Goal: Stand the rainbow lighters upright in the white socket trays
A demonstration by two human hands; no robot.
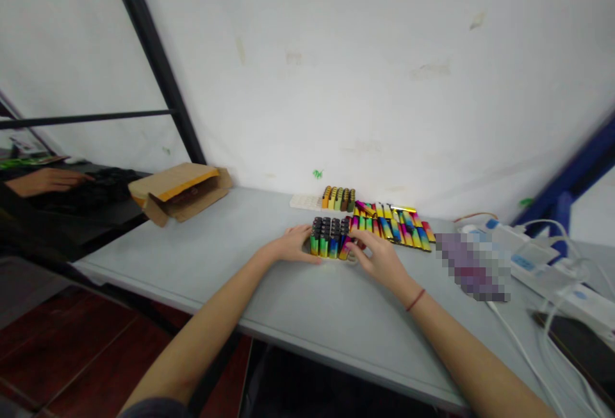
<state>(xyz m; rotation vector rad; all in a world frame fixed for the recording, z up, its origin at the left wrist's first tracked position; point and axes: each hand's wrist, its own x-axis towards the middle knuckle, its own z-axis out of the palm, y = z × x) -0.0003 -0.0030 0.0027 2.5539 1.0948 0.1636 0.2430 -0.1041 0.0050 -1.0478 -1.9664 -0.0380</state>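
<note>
My left hand [292,245] cups the left end of a pale rack [331,259], thumb along its front and fingers towards the back. Upright in the rack stand several shiny rainbow tubes with black tops [325,235], packed in rows. My right hand [376,253] is at the rack's right front corner, thumb and fingers closed around a pink-and-gold tube [344,248]. Just behind it, many similar rainbow tubes [389,225] lie flat in rows on a dark-edged sheet. Fingertips of my right hand partly hide the tube and nearby slots.
Behind the rack stand yellow-to-brown tubes [339,199] beside a white slotted holder [305,202]. An open cardboard box [180,190] is at left. Power strips [542,264], cables and a phone [576,347] lie right. Another person's hand [50,181] shows far left.
</note>
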